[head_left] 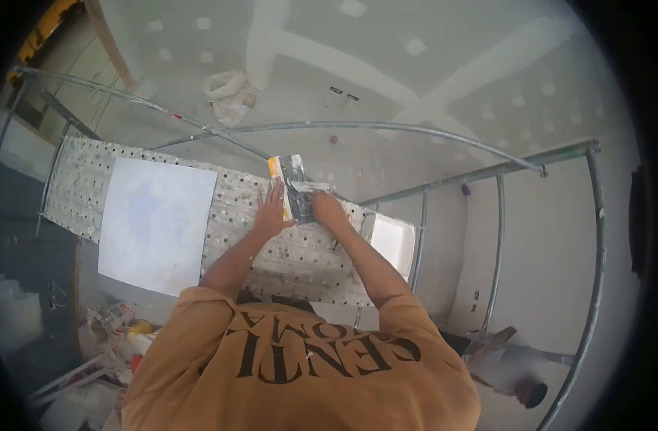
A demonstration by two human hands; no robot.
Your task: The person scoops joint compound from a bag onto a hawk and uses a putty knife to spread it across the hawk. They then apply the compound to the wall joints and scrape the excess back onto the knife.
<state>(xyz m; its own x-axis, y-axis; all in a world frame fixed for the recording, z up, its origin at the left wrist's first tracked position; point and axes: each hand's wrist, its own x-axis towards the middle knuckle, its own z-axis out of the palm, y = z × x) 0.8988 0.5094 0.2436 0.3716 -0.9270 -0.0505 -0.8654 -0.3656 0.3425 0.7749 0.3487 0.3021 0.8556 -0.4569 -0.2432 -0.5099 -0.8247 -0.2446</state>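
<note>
My left hand [271,210] lies with its fingers stretched along the left side of a dark, plaster-smeared box [295,172] with yellow and white edges. Closed around something at the right of that box is my right hand [327,208]; a pale, plaster-coated blade [312,187] extends beside its fingers across the box's dark face. Both hands are above a perforated, plaster-spotted scaffold platform [293,262]. Left of them, a large white sheet [156,223] lies on the platform. A white rectangular tray [391,241] is at the platform's right end.
Metal scaffold rails [329,126] run beyond and right of the platform. A whitish bag [230,97] is below, near a wall with plaster patches. Another person [508,366] is at the lower right. Assorted materials [113,337] lie at the lower left.
</note>
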